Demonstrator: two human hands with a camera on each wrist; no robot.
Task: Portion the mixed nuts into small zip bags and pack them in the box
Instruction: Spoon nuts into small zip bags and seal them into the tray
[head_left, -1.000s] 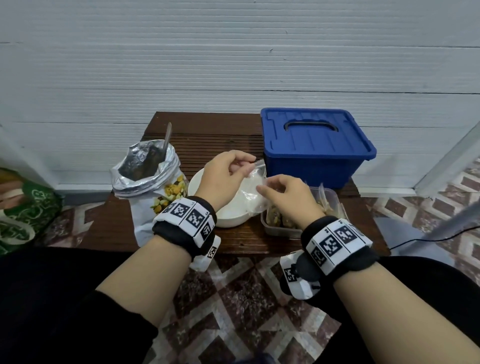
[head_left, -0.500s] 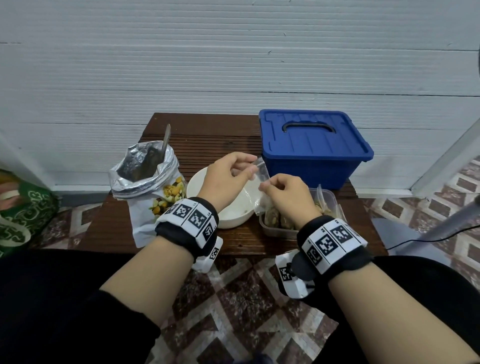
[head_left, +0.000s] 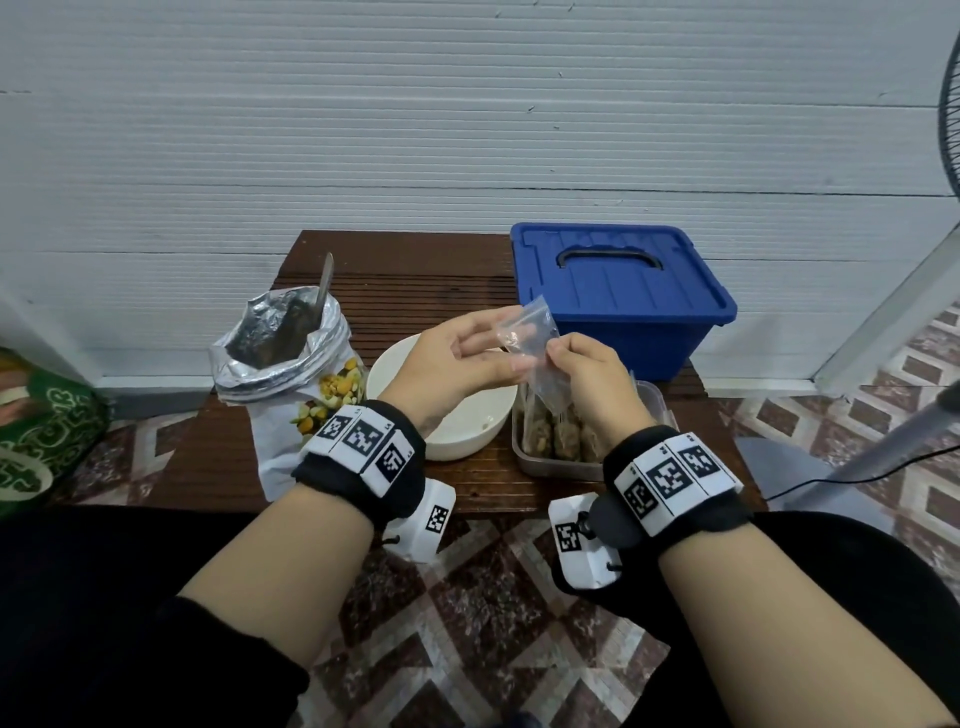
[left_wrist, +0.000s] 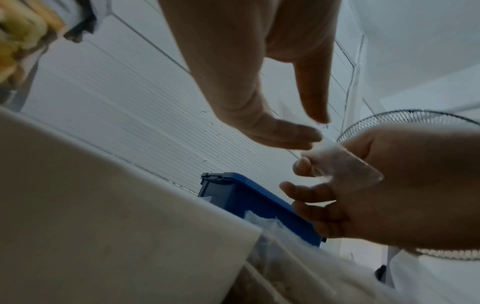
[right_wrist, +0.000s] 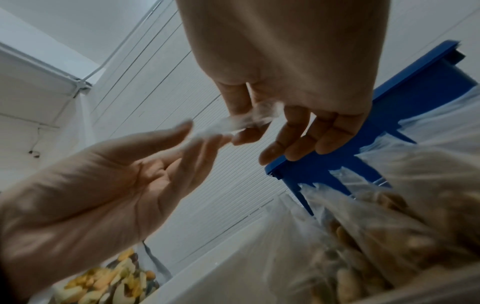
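A small zip bag (head_left: 527, 332) — clear, thin, crinkled and empty — is held up above the white bowl (head_left: 447, 436), near the blue box (head_left: 623, 291). The right hand (head_left: 592, 379) pinches its edge; the left hand (head_left: 457, 364) touches it with straight, relaxed fingers.

We see a dark brown slatted wooden table (head_left: 395, 270) set against the white wall. On it stand an opened foil bag of mixed nuts (head_left: 291, 384) at the left, a white bowl (head_left: 467, 431) in the middle, a clear container (head_left: 561, 457) of filled zip bags beside the bowl, and a closed blue box (head_left: 618, 291) behind that container.
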